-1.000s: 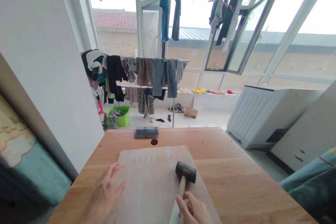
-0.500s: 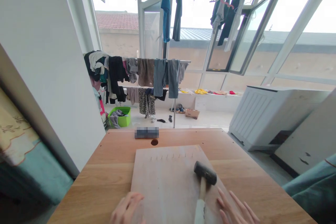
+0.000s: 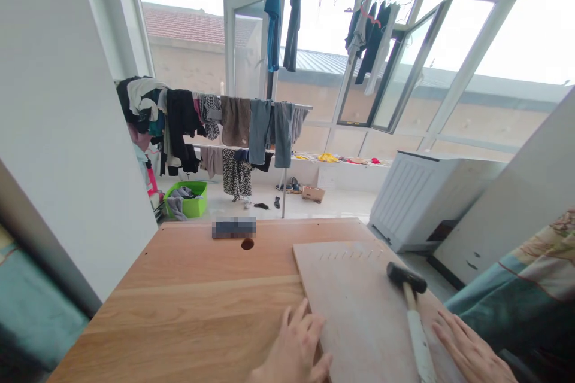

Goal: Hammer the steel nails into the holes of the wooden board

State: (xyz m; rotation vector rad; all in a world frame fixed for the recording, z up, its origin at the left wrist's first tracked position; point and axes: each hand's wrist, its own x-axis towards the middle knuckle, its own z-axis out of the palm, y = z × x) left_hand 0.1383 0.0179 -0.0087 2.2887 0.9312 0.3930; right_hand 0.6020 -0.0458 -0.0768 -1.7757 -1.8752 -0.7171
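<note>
A pale wooden board [image 3: 359, 305] with a row of small nails along its far edge lies on the right part of a wooden table [image 3: 202, 305]. A mallet [image 3: 412, 311] with a black head and light handle rests on the board. My left hand [image 3: 294, 350] lies flat with fingers spread on the board's left edge. My right hand [image 3: 469, 350] is open, fingers stretched out, on the board's right side just beside the mallet handle, not gripping it.
The table has a round hole [image 3: 247, 244] near its far edge. Beyond it stand a drying rack full of clothes [image 3: 233, 125], a green basket [image 3: 186, 198] and a white cabinet [image 3: 426, 197]. A white wall panel [image 3: 67, 131] is on the left, patterned fabric [image 3: 525, 287] at right.
My right hand let go of the mallet handle and opened. The board with the mallet on it has slid to the right of the table, both hands moving with it.
</note>
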